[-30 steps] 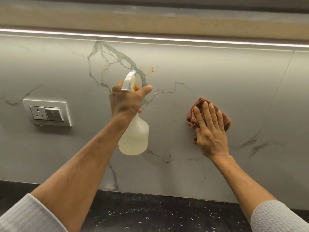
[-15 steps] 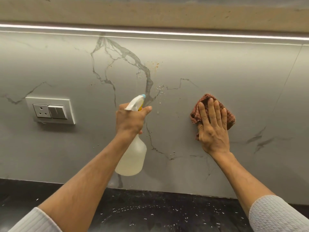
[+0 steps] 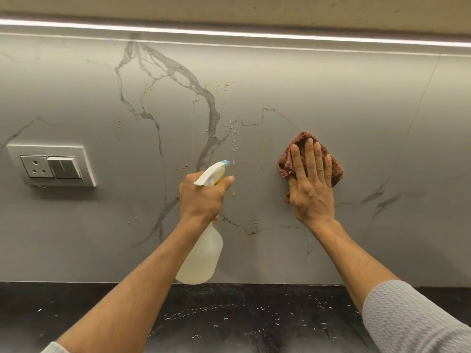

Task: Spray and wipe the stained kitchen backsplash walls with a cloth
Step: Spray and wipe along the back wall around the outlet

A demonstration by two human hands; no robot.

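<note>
A socket plate (image 3: 51, 165) sits far left on the grey marbled wall (image 3: 331, 98). My left hand (image 3: 201, 197) wraps the neck of a plain, unlabelled spray bottle (image 3: 200, 258), forefinger out along the trigger, nozzle towards droplets (image 3: 232, 138) and orange specks (image 3: 220, 87). My right hand (image 3: 312, 184), fingers straight and close together, presses a reddish cloth (image 3: 288, 161) flat on the wall above the black counter (image 3: 254, 319).
</note>
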